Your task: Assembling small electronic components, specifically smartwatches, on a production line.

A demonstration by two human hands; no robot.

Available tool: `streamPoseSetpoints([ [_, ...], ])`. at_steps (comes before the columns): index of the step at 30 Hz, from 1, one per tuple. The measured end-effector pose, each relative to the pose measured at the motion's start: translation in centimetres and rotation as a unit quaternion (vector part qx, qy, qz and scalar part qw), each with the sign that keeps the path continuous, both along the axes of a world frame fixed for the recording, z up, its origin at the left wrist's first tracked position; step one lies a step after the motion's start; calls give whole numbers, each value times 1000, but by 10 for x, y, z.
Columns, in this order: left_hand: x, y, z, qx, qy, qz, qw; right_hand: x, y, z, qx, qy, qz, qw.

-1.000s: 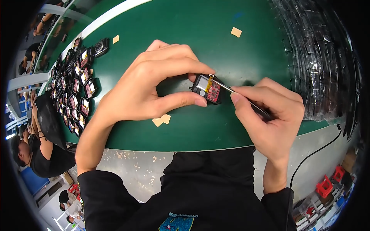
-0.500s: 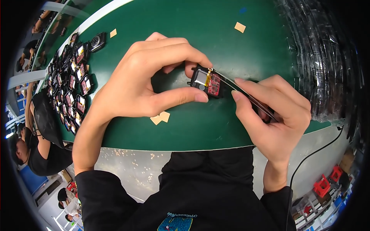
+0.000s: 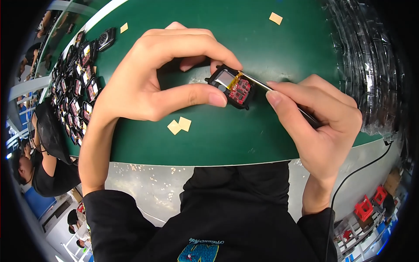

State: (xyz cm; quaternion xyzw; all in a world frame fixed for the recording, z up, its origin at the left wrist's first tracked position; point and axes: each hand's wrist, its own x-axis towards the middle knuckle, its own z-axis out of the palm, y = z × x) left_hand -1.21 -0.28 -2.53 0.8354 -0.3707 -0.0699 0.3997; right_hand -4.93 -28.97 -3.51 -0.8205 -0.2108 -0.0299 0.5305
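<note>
Between the thumb and fingers of my left hand [image 3: 152, 83], an opened black smartwatch case [image 3: 221, 87] is held just above the green table. Inside it lie a silver battery, a strip of yellow tape and a red circuit board [image 3: 240, 91]. My right hand [image 3: 325, 118] closes round slim metal tweezers [image 3: 258, 82], whose tips touch the upper edge of the case by the yellow tape. The left index fingertip is right beside those tips. Exactly what the tips pinch is too small to make out.
Many similar opened watch cases [image 3: 77, 87] lie heaped at the left of the green table [image 3: 262, 135]. Small beige squares [image 3: 184, 124] are scattered about. Stacked clear plastic trays [image 3: 371, 65] line the right side. A black cable [image 3: 355, 172] hangs there; a co-worker [image 3: 48, 170] sits left.
The watch case has turned clockwise and shifted slightly. My right hand has moved a little to the right, with the tweezer tips still at the case's upper edge.
</note>
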Motion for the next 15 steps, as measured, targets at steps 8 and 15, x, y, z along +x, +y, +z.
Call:
streamPoseSetpoints([
  [8, 1, -1, 2, 7, 27, -3, 1000, -1, -1, 3, 8, 30, 5, 1000],
  [15, 1, 0, 2, 16, 13, -20, 1000, -1, -1, 0, 3, 31, 12, 999],
])
